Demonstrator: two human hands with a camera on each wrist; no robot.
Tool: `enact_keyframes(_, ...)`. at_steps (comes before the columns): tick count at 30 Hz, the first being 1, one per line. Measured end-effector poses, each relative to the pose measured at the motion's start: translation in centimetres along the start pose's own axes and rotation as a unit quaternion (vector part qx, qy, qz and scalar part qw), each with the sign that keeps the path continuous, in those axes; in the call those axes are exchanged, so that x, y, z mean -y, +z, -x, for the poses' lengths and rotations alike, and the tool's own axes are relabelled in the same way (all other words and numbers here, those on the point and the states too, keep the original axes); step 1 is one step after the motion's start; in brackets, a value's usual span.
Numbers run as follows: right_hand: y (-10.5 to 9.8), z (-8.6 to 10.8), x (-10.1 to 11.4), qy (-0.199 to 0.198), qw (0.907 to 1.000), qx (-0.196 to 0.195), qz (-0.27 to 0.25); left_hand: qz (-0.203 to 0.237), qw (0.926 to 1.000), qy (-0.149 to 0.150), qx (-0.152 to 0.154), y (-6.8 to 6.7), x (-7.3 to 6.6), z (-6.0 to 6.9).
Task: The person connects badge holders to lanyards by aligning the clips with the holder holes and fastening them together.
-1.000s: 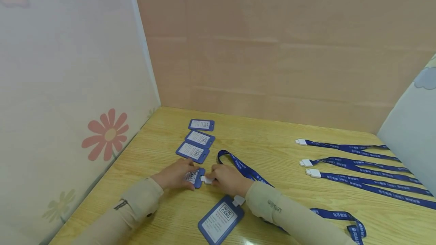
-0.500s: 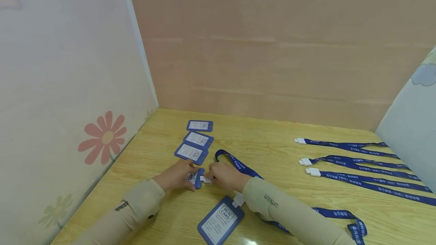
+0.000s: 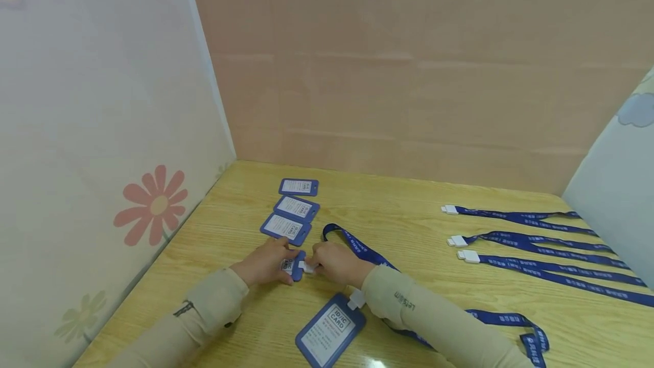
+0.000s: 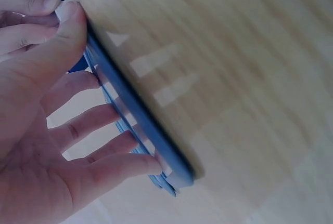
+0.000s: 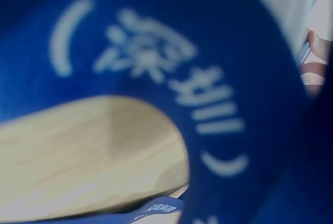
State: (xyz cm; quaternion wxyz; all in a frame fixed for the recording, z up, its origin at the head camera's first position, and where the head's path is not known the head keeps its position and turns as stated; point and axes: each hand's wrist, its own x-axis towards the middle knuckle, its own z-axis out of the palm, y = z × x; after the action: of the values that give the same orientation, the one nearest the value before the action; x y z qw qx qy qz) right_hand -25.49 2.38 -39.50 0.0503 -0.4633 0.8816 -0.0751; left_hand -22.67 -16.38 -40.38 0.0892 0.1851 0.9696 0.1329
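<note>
My left hand (image 3: 264, 263) grips a blue ID badge holder (image 3: 297, 268) by its sides on the table. In the left wrist view, the fingers of my left hand (image 4: 57, 125) lie along the holder's edge (image 4: 151, 125). My right hand (image 3: 338, 264) pinches the white lanyard clip (image 3: 306, 267) at the holder's slotted end; whether the clip passes through the slot is too small to tell. From that hand a blue lanyard (image 3: 357, 247) loops over the table. Its printed strap (image 5: 229, 78) fills most of the right wrist view, hiding the right fingers.
Several blue badge holders (image 3: 286, 228) lie at the back left. A larger-looking badge holder (image 3: 331, 331) with a white clip lies near my right forearm. Several blue lanyards (image 3: 526, 246) with white clips are spread at the right. Walls bound the table (image 3: 409, 209) behind and at the sides.
The white clip has tilted slightly against the badge holder's slotted end. Both hands stay almost in place, and the head view has shifted a little.
</note>
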Motion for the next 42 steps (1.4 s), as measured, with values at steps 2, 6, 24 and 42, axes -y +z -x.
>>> enact_keyframes(2,-0.1,0.1,0.0,0.0,1.0,-0.001,-0.005,0.001,1.0,-0.007,0.003,0.0,-0.1,0.0)
enact_keyframes(6,-0.1,0.2,-0.4,0.011,0.9998,0.003,-0.017,0.005,0.9999,-0.007,0.005,-0.1,-0.4,-0.3)
enact_keyframes(24,-4.2,7.0,-3.6,0.074,0.9964,-0.042,0.001,-0.014,0.9963,-0.068,0.05,0.6,-2.7,1.3)
enact_keyframes(42,-5.6,19.1,-12.6,0.248,0.9658,-0.071,-0.03,0.012,0.9942,-0.072,0.079,0.9,-3.4,2.5)
